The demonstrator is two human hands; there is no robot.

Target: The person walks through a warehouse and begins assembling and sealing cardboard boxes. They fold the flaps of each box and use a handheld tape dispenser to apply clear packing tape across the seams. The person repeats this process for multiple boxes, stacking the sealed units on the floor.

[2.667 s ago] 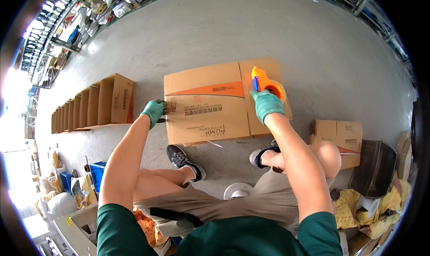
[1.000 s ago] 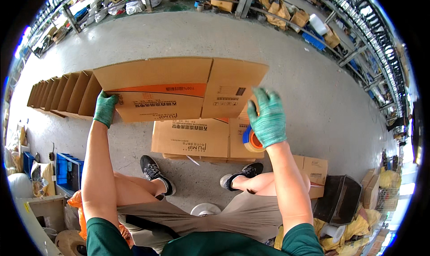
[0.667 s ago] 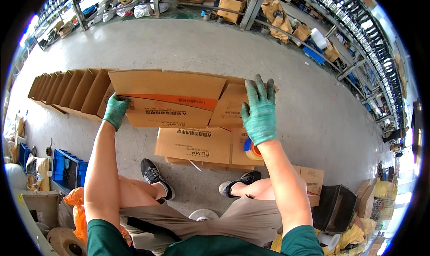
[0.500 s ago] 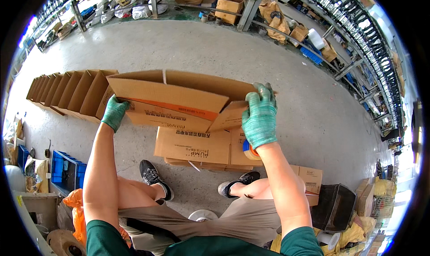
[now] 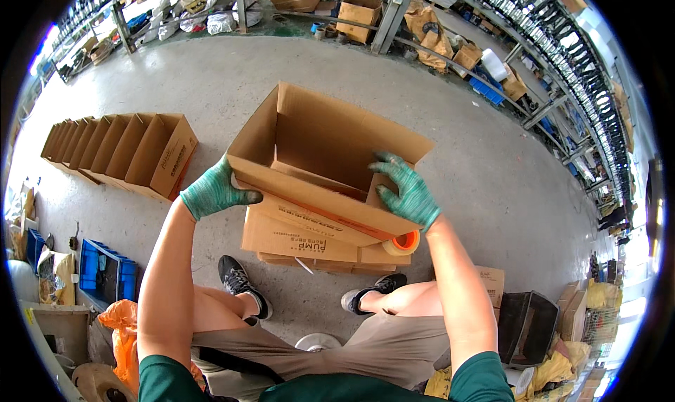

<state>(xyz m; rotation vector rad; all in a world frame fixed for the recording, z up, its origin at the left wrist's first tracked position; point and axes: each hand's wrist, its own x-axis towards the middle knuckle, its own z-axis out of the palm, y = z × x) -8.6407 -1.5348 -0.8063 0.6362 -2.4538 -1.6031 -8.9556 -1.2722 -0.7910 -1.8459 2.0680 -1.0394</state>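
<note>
An open cardboard carton (image 5: 309, 191) stands unfolded into a box, tilted, above a pile of flat cartons (image 5: 292, 241). At its near left corner, my left hand (image 5: 214, 189) in a green knit glove grips the wall, thumb along the near side. My right hand (image 5: 406, 193), gloved the same way, reaches over the right end with fingers spread. Its fingertips are inside the carton, by a folded-in flap. A roll of tape (image 5: 403, 243) with an orange core lies on the pile, below my right wrist.
A row of open cartons (image 5: 158, 152) stands on the floor at left. Blue crates (image 5: 105, 272) and an orange bag (image 5: 121, 332) are at lower left, a black bin (image 5: 527, 328) at lower right. Metal racks (image 5: 394, 15) with boxes and bags line the far side.
The carton has gone from partly flattened to opened out, its far wall now raised. My right hand has moved from its outer right end to inside. More of the tape roll shows.
</note>
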